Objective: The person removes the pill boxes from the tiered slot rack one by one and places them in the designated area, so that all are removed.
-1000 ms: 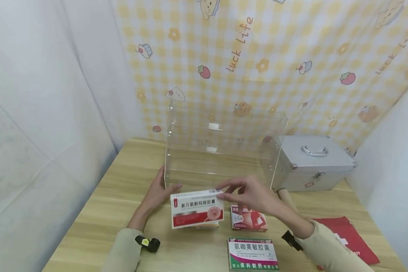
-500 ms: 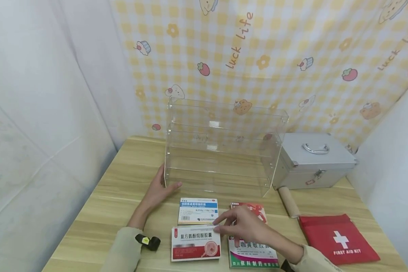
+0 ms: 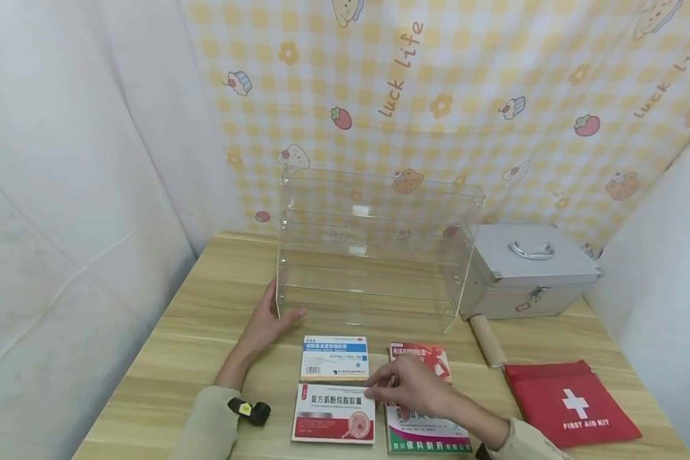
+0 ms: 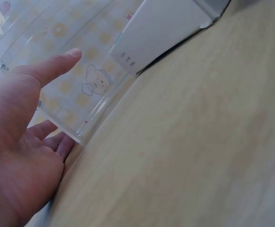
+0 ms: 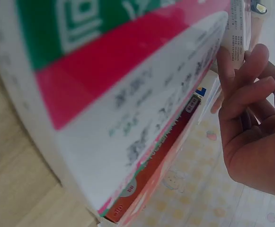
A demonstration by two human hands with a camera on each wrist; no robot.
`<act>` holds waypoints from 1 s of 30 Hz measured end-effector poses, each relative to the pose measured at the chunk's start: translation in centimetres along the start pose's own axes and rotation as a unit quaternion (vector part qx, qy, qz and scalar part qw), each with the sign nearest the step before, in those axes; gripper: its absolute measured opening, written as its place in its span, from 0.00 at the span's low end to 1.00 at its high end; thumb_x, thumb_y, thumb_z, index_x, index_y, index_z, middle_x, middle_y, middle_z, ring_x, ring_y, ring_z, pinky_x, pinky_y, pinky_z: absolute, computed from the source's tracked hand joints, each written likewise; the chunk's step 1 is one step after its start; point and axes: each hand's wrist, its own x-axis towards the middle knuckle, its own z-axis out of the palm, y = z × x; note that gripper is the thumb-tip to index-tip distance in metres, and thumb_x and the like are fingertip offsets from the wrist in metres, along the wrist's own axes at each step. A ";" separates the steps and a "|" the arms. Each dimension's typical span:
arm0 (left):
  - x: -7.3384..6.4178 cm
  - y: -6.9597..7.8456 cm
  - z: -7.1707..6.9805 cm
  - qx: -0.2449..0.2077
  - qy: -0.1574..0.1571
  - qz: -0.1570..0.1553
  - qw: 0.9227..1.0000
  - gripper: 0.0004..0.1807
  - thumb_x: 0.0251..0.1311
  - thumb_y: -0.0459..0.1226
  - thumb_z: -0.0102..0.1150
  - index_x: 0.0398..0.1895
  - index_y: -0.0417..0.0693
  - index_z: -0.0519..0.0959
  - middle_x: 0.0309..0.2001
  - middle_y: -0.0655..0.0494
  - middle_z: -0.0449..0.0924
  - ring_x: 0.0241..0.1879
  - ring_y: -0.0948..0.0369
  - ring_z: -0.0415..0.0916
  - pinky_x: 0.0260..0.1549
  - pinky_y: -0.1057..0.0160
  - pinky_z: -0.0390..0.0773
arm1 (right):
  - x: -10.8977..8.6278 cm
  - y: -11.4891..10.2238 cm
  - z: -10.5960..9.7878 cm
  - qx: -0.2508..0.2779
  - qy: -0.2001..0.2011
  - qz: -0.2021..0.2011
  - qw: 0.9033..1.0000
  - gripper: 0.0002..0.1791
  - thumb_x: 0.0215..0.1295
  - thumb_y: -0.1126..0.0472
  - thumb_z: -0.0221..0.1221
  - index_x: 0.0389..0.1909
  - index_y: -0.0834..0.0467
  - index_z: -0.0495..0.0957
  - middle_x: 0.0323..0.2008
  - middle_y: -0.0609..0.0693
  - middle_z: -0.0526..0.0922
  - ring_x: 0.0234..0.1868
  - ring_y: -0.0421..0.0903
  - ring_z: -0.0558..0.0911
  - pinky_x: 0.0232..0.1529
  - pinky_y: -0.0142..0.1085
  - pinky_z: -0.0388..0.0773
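My left hand (image 3: 267,326) holds the left side panel of a clear acrylic display rack (image 3: 374,275), thumb on the front side and fingers behind the panel's edge. My right hand (image 3: 411,383) pinches the right end of a red-and-white medicine box (image 3: 333,425), which lies face up in front of a blue-and-white medicine box (image 3: 335,358). Under and beside that hand are a red medicine box (image 3: 437,361) and a green-and-white medicine box (image 3: 428,441), both partly covered by it. In the right wrist view, the curled fingers (image 5: 255,59) meet the box's end (image 5: 235,33).
Behind the rack's right side stands a silver metal case (image 3: 531,271) with a handle. A beige cylinder (image 3: 487,342) lies before it, near a red first aid pouch (image 3: 572,402). A yellow checked curtain (image 3: 437,83) hangs behind the wooden table (image 3: 207,306).
My right hand has lowered the red-and-white box from in front of the rack to the table, uncovering the blue-and-white box, then shifted it slightly right. The left hand has stayed at the rack.
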 end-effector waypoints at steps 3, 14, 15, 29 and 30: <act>-0.1 0.0 0.0 -0.001 -0.001 -0.002 1.000 0.57 0.53 0.54 0.71 0.79 0.64 0.43 0.77 0.46 0.45 0.72 0.41 0.48 0.67 0.38 0.51 | 0.0 0.3 0.4 -0.009 0.007 0.005 1.000 0.11 0.63 0.48 0.65 0.42 0.48 0.88 0.27 0.38 0.85 0.08 0.38 0.73 0.10 0.29 0.72; -0.3 0.1 0.1 -0.001 -0.003 -0.006 1.000 0.58 0.52 0.54 0.71 0.79 0.63 0.42 0.77 0.44 0.44 0.72 0.40 0.48 0.67 0.37 0.51 | 0.2 1.3 1.2 -0.013 0.012 -0.009 1.000 0.10 0.62 0.50 0.66 0.42 0.48 0.88 0.34 0.34 0.85 0.07 0.36 0.71 0.08 0.26 0.68; -0.4 0.1 0.1 -0.001 -0.003 -0.008 1.000 0.58 0.52 0.55 0.71 0.79 0.63 0.42 0.77 0.44 0.44 0.72 0.39 0.48 0.66 0.37 0.51 | 0.2 1.3 1.2 -0.015 0.013 -0.009 1.000 0.10 0.62 0.50 0.66 0.42 0.48 0.88 0.34 0.34 0.85 0.07 0.36 0.71 0.08 0.27 0.68; -0.3 -0.5 -0.3 -0.032 -0.010 0.008 0.999 0.55 0.55 0.50 0.71 0.79 0.65 0.43 0.77 0.46 0.44 0.73 0.43 0.45 0.67 0.38 0.49 | -0.7 0.5 0.3 -0.083 0.104 -0.040 0.990 0.09 0.66 0.48 0.62 0.39 0.46 0.87 0.31 0.33 0.83 0.23 0.34 0.75 0.22 0.28 0.76; -0.4 -0.4 -0.4 -0.028 -0.009 0.006 1.000 0.55 0.55 0.50 0.70 0.79 0.65 0.43 0.77 0.46 0.44 0.73 0.43 0.45 0.68 0.38 0.49 | -0.9 0.4 -0.1 -0.092 0.114 -0.041 0.988 0.10 0.66 0.48 0.62 0.39 0.46 0.87 0.30 0.33 0.83 0.23 0.34 0.75 0.22 0.28 0.75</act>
